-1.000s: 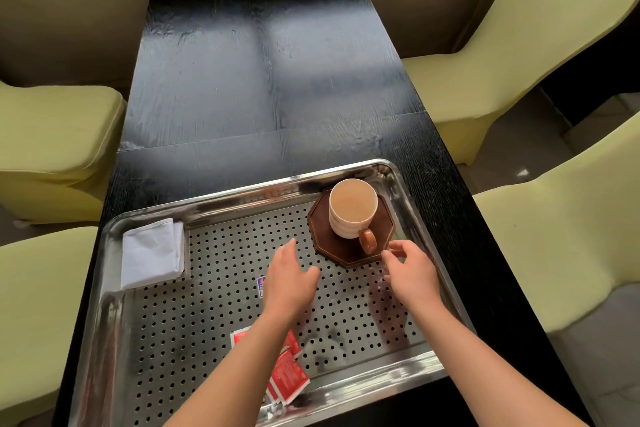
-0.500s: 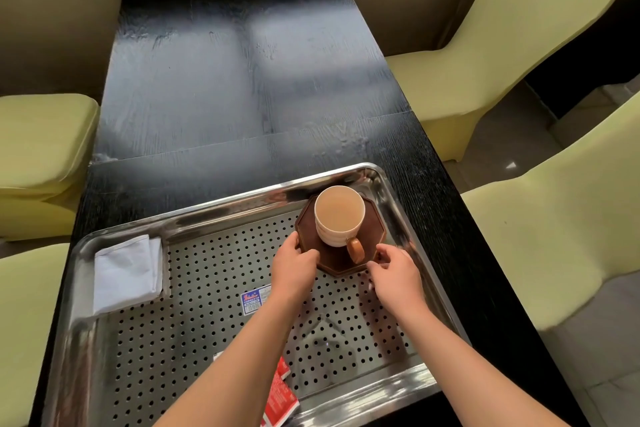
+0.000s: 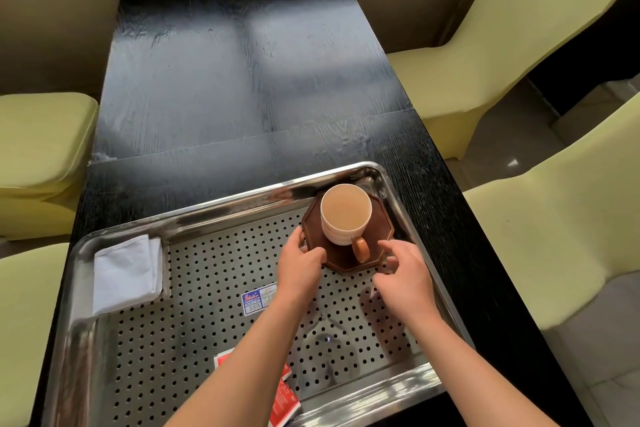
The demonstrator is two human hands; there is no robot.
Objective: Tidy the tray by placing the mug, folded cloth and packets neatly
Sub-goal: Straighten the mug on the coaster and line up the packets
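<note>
The brown coaster (image 3: 346, 255) is gripped at its near-left edge by the left hand (image 3: 300, 267). The right hand (image 3: 403, 276) is held open just beside its near-right edge — not clearly touching. The mug (image 3: 344, 215) is seen on the coaster, between and just past both hands. A blue packet (image 3: 259, 298) lies left of the left wrist, red packets (image 3: 284, 402) under that arm, and the cloth (image 3: 126, 276) far left — all on the tray (image 3: 207, 211).
</note>
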